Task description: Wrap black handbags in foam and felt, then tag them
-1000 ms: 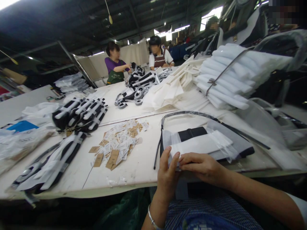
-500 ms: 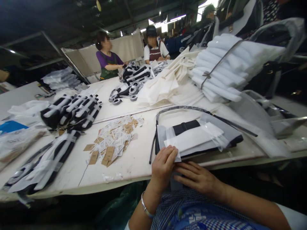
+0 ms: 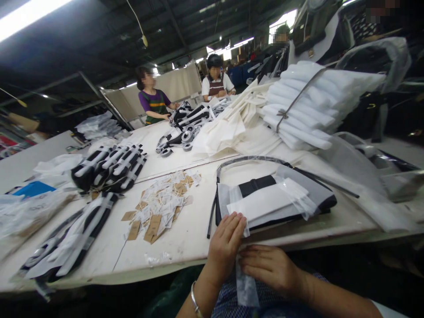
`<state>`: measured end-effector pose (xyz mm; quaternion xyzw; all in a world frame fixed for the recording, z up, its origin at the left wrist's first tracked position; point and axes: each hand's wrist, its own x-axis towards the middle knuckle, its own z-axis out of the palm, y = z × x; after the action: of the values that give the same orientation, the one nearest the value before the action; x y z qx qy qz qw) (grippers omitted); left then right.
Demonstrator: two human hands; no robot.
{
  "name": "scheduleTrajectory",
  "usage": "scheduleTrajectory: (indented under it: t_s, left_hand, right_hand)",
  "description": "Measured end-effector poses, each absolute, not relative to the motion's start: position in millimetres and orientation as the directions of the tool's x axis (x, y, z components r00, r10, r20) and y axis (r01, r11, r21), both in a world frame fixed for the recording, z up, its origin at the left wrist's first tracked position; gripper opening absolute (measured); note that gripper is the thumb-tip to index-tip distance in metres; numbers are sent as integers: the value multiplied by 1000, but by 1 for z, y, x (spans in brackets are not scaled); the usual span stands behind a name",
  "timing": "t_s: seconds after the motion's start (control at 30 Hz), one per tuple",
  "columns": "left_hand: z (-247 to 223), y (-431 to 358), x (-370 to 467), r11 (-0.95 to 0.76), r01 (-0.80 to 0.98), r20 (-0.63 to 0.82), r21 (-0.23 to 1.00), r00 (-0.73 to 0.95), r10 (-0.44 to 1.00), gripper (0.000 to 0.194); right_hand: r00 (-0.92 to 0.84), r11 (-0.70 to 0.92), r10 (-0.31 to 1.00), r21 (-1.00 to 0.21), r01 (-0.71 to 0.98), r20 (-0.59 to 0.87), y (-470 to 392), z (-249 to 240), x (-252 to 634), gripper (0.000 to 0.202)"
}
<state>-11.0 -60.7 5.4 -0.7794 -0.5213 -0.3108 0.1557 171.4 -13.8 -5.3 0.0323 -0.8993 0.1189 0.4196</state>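
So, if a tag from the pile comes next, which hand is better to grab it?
Probably the left hand: it's nearer the pile of tags, while the right hand would have to reach past it. The left fingers rest on the white strip, though, and would have to leave it first.

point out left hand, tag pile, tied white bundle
left hand (image 3: 222,247), head view, back of the hand
tag pile (image 3: 153,225), head view, near edge
tied white bundle (image 3: 307,118), head view, middle of near side
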Motion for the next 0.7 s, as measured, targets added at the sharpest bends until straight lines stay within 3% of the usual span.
scheduleTrajectory:
  t_s: [0.17, 0.43, 0.7]
  left_hand:
    - [7, -58, -11, -392, 917, 649, 79, 251, 718, 44]
    - [6, -56, -11, -393, 915, 641, 91, 248, 727, 48]
    - [10, -56, -7, -392, 916, 642, 89, 248, 725, 48]
  right_hand:
    - [-664, 942, 83, -276, -192, 743, -24, -14, 171, 22]
    - [-677, 921, 100, -324, -214, 729, -29, -24, 193, 25]
    - [-671, 938, 125, -307, -161, 731, -22, 24, 204, 26]
